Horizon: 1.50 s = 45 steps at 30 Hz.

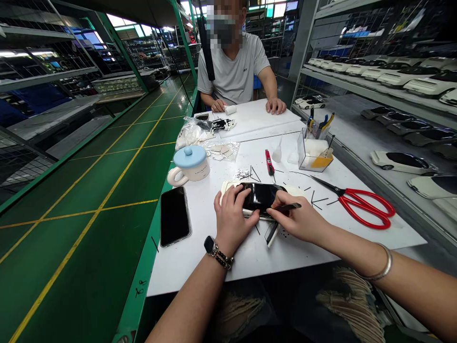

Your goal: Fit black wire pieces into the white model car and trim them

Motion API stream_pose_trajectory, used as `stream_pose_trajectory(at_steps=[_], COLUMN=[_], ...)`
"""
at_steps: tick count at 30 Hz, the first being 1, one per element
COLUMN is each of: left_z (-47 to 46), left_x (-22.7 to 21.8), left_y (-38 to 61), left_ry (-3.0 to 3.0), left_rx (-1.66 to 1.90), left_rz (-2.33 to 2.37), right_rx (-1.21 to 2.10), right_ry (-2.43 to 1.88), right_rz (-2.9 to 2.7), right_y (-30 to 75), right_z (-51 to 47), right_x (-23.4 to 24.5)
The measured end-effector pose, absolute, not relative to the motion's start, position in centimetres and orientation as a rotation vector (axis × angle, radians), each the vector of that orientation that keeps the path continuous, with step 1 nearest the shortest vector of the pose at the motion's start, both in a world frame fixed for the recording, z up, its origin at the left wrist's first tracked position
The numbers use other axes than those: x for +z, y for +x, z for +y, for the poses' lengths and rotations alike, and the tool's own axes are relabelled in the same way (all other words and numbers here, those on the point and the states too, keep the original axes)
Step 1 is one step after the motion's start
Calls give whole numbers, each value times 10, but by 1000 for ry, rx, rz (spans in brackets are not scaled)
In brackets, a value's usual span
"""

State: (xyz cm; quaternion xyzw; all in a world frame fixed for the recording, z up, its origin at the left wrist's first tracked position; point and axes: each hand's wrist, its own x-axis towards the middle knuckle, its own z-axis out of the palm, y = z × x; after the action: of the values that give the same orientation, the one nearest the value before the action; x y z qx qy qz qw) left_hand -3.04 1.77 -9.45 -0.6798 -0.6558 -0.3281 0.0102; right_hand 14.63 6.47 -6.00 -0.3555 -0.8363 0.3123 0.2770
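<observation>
A white model car (264,195) with a glossy black roof lies on the white table in front of me. My left hand (233,212) grips its left end, fingers over the top and thumb along the near side. Between the thumb and fingers of my right hand (302,218) are slim black tweezers (292,206); these fingertips touch the car's near side, and the tool's tip is hidden. Just below the car lies a narrow black-and-white stick (273,235). Thin black strips (315,200) are scattered around the car.
Red-handled scissors (367,205) lie right, a phone (174,216) and lidded mug (191,164) left. Beyond are a red cutter (269,163), clear tool box (315,150) and plastic bags (221,150). A co-worker (235,71) sits opposite. Shelves of model cars (402,162) flank the right.
</observation>
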Motion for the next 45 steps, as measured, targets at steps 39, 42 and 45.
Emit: stream_pose_trajectory(at_steps=[39, 42, 45], left_z=[13, 13, 13], left_x=[-90, -90, -90], left_y=[-44, -43, -43], left_ry=[-2313, -2311, -2306], left_rx=[-958, -955, -954], left_rz=[-2017, -2020, -2021], right_rx=[805, 814, 820], right_ry=[-1091, -1088, -1091], right_rz=[-2056, -2048, -2022], right_y=[145, 145, 146], right_z=[64, 64, 63], right_x=[-71, -71, -72])
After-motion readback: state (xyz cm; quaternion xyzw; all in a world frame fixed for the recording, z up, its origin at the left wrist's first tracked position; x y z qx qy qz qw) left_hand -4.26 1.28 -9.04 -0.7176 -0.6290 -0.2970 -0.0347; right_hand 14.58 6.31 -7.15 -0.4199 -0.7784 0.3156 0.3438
